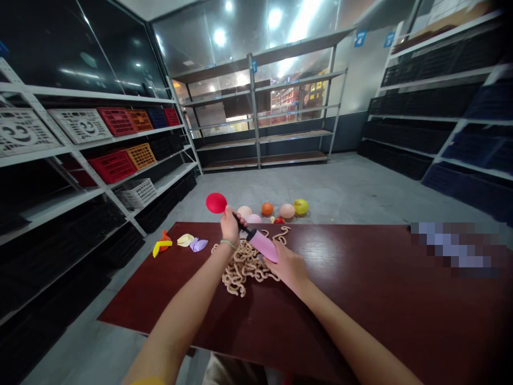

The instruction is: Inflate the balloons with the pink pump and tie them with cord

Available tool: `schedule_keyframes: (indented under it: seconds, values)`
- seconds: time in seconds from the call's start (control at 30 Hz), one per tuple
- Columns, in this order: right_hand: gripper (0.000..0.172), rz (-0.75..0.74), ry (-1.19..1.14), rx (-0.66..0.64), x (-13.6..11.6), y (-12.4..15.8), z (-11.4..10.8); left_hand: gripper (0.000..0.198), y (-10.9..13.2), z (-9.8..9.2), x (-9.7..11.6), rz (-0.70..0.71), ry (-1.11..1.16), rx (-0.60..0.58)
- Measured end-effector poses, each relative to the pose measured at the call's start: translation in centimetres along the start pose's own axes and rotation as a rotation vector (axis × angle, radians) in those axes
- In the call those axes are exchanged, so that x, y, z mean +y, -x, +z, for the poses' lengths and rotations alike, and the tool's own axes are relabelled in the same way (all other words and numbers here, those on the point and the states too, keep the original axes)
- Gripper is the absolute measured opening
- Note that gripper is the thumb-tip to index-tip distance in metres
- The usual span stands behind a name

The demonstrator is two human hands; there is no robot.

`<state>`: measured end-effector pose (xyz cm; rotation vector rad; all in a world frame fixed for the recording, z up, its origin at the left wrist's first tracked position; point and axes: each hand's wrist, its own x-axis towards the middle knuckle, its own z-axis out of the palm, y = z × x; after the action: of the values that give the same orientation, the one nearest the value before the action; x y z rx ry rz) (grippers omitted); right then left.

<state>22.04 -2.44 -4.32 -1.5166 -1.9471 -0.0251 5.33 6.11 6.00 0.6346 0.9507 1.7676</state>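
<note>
My left hand [230, 227] is closed around the neck of a partly inflated red balloon [216, 203], at the black nozzle end of a pink hand pump [262, 244]. The balloon sticks out to the left of my fingers. My right hand [290, 267] is wrapped round the pump's pink barrel, which slants down to the right. Beneath the pump lies a tangled heap of beige twisted cord [244, 272] on the dark red table [360, 299]. Left of the heap are limp balloons: yellow and orange ones [162, 244], a cream one [185, 240] and a purple one [198, 245].
Several inflated balloons lie on the floor past the table's far edge, among them an orange one [267, 208] and a yellow one [301, 206]. Shelves with crates [116, 121] stand left, a metal rack [256, 112] at the back. A pixelated patch covers the table's right end.
</note>
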Motion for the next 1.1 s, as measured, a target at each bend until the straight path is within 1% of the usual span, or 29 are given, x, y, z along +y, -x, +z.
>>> schedule_keyframes:
  seconds: [0.1, 0.17, 0.2, 0.23, 0.3, 0.37, 0.43, 0.5, 0.53, 0.57, 0.63, 0.7, 0.77, 0.83, 0.9, 0.93, 1.0, 1.07, 1.1]
  values:
    - [0.046, -0.011, -0.027, 0.006, -0.4, 0.0, 0.2, 0.033, -3.0, -0.6, 3.6, -0.009, -0.013, 0.035]
    - [0.046, -0.006, -0.044, 0.018, -0.4, -0.1, 0.5, 0.033, -4.4, -0.1, 5.3, 0.001, -0.02, 0.042]
    - [0.045, 0.005, -0.049, 0.026, -0.3, -0.1, 0.6, 0.033, -4.8, 0.4, 5.6, 0.018, -0.011, 0.035]
    - [0.043, 0.02, -0.054, 0.033, -0.2, -0.1, 0.6, 0.033, -4.8, 1.0, 5.6, 0.044, 0.006, 0.023]
    - [0.042, 0.067, -0.062, 0.044, 0.0, -0.1, 0.7, 0.033, -3.8, 2.4, 4.3, 0.104, 0.041, -0.008]
    - [0.041, 0.119, -0.072, 0.045, 0.4, 0.0, 0.6, 0.034, -1.8, 3.7, 1.9, 0.135, 0.039, -0.058]
    - [0.042, 0.161, -0.081, 0.054, 0.6, 0.0, 0.5, 0.035, 0.5, 4.7, -0.8, 0.108, -0.025, -0.131]
    - [0.042, 0.176, -0.084, 0.062, 0.8, 0.1, 0.3, 0.036, 2.3, 5.1, -2.7, 0.092, -0.08, -0.169]
    - [0.042, 0.174, -0.082, 0.06, 0.8, 0.1, 0.3, 0.036, 2.7, 5.0, -3.1, 0.087, -0.095, -0.167]
    - [0.042, 0.165, -0.077, 0.051, 0.8, 0.0, 0.2, 0.036, 2.8, 4.7, -3.2, 0.085, -0.098, -0.153]
    - [0.043, 0.13, -0.071, 0.025, 0.6, 0.0, 0.2, 0.036, 2.0, 3.7, -2.2, 0.084, -0.087, -0.093]
    - [0.046, 0.083, -0.077, 0.008, 0.3, -0.1, 0.4, 0.035, 0.2, 2.6, -0.1, 0.088, -0.067, -0.012]
    - [0.049, 0.043, -0.102, 0.005, 0.1, 0.0, 0.5, 0.032, -2.0, 1.7, 2.7, 0.081, -0.049, 0.056]
    - [0.049, 0.022, -0.133, -0.001, -0.1, 0.0, 0.6, 0.03, -3.9, 1.4, 5.2, 0.05, -0.028, 0.09]
    - [0.047, 0.02, -0.151, 0.001, 0.0, 0.0, 0.7, 0.028, -4.9, 1.6, 6.5, 0.042, -0.003, 0.103]
    - [0.045, 0.025, -0.149, 0.008, 0.1, 0.0, 0.7, 0.028, -5.0, 1.9, 6.6, 0.059, 0.013, 0.105]
    - [0.041, 0.051, -0.12, 0.041, 0.5, 0.0, 0.8, 0.03, -4.3, 2.5, 5.6, 0.088, 0.04, 0.075]
    - [0.04, 0.086, -0.074, 0.078, 0.8, 0.0, 0.8, 0.033, -2.6, 3.1, 3.2, 0.049, 0.046, -0.014]
    - [0.039, 0.1, -0.052, 0.09, 1.0, 0.0, 0.8, 0.034, -1.5, 3.3, 1.8, 0.0, 0.041, -0.073]
